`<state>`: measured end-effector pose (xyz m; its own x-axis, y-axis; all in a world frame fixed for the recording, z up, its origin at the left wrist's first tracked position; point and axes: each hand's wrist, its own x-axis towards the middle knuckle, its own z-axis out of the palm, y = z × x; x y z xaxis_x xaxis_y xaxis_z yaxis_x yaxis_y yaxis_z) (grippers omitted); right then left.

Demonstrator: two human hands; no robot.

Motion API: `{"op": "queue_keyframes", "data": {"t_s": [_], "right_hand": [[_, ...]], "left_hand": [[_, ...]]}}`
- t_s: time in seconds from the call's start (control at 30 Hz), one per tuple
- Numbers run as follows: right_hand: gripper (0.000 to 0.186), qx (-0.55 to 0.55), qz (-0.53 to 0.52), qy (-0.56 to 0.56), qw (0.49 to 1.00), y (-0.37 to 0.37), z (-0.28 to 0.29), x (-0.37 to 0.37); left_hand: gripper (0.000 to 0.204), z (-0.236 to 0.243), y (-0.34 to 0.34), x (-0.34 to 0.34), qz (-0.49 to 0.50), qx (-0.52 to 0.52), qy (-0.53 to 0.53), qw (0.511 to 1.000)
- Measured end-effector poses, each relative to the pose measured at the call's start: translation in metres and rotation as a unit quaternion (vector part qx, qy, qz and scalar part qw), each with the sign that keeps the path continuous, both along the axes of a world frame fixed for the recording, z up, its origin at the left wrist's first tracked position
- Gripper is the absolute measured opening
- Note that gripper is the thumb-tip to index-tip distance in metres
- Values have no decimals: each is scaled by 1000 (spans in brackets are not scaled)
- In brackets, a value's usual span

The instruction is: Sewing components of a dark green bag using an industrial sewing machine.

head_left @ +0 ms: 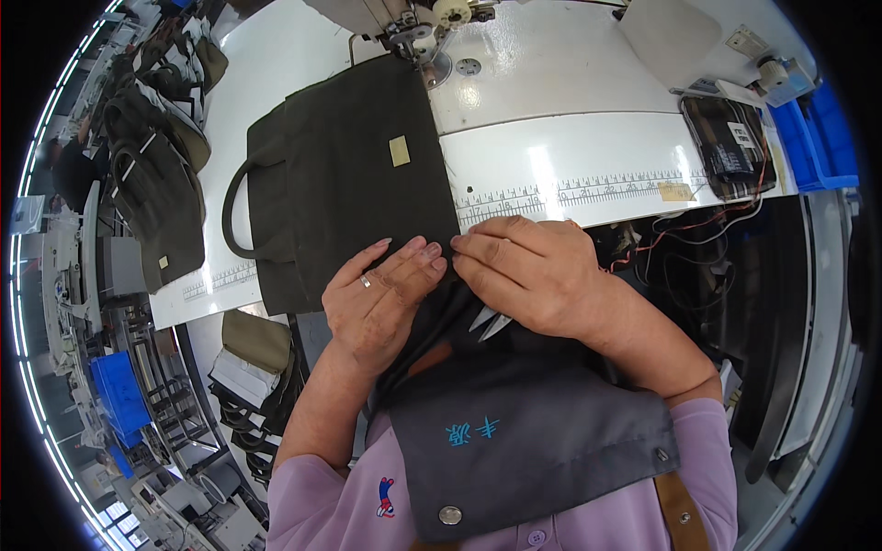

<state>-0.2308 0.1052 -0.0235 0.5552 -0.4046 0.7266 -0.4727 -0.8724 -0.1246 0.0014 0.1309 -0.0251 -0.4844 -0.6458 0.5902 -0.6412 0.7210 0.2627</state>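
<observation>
A dark olive fabric bag piece (349, 179) with a looped handle and a pale yellow patch (399, 151) lies on the white ruled table (570, 138). My left hand (386, 294) rests on its near right corner, fingers stretched and side by side, thumb hidden. My right hand (519, 271) meets that same corner with bent fingertips pinching the edge, its thumb out of sight. Open scissor blades (489, 323) poke out beneath my right hand; their handles are hidden, so I cannot tell how they are held. Dark material hangs below the table edge under both hands.
A sewing machine head (413, 28) stands beyond the bag. More dark bag pieces (165, 202) pile at left. A black phone-like item or pouch (726, 147), cables and a blue bin (813, 142) are at right. A blue crate (119, 395) and stacked pieces sit lower left.
</observation>
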Motion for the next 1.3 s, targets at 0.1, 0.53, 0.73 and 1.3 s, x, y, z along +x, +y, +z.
{"op": "queue_keyframes", "data": {"t_s": [0.1,0.53,0.73,1.3], "right_hand": [[21,-12,16,2,1000,-4,-2,0],[17,27,73,106,991,-15,18,-3],[16,51,93,128,986,-19,25,-4],[12,71,95,96,988,-87,22,7]], "left_hand": [[24,8,-2,2,-4,29,-21,999],[48,40,-81,4,-46,103,-160,981],[52,33,-83,6,-44,141,-138,979],[44,22,-152,13,-50,82,-104,990]]}}
